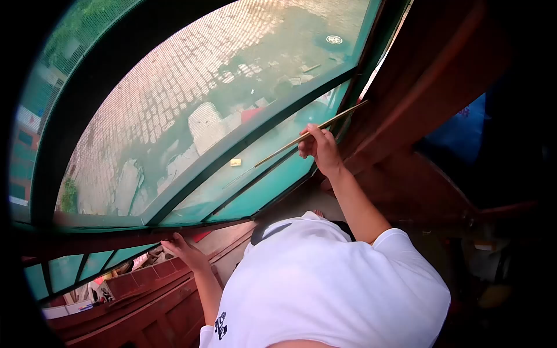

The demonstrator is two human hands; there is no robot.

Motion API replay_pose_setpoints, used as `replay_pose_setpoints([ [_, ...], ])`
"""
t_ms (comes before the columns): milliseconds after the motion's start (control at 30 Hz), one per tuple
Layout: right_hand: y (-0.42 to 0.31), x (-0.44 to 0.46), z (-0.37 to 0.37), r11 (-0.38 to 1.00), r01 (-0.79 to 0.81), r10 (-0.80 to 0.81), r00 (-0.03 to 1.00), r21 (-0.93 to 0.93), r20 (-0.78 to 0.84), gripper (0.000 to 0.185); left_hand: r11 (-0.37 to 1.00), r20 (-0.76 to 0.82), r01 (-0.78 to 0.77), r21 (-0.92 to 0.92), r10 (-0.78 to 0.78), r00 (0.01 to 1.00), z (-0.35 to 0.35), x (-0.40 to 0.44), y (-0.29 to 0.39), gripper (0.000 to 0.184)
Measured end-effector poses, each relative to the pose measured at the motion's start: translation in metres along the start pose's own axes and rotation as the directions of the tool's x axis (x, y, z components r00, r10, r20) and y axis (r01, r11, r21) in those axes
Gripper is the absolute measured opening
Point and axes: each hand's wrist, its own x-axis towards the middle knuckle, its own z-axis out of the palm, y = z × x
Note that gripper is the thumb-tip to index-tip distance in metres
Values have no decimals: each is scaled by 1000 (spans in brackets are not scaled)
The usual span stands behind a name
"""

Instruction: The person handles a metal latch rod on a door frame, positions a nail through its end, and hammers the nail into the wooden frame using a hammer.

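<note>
My right hand (322, 148) is raised in front of the window, its fingers closed round a thin wooden stick (278, 152). The stick slants across the glass; its thick end reaches up right toward the red-brown post, and its thin tip points down left. Whether the tip touches the pane cannot be made out. Lower down, my left hand (183, 248) grips the edge of the dark red window frame (127, 236), with its fingertips partly hidden. A small yellow piece (235, 162) shows at the lower pane, left of the stick.
Green bars (243, 139) divide the window, and a paved yard (174, 87) lies beyond the mesh. A red-brown wooden post (418, 87) stands close on the right, with a blue item (461, 130) behind it. Red wooden panelling (145, 310) and more green panes lie at lower left.
</note>
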Motion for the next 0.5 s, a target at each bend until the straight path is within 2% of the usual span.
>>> replay_pose_setpoints([
  [133,26,-12,-4,994,-98,99,995,42,-20,28,999,-41,-24,34,26,999,1,-1,14,47],
  [167,32,-13,-5,994,-105,106,994,41,-23,28,966,-4,-141,216,145,989,0,-2,4,51],
  [267,45,-13,-11,992,-119,120,992,37,-34,27,967,-28,-105,233,114,993,2,-3,7,50],
  [367,53,-5,-28,990,-142,142,989,18,-50,27,942,-42,-153,299,173,984,2,-3,13,49],
  [500,62,3,-39,986,-166,164,984,-25,-65,25,955,-58,-146,257,166,984,2,-2,13,47],
])
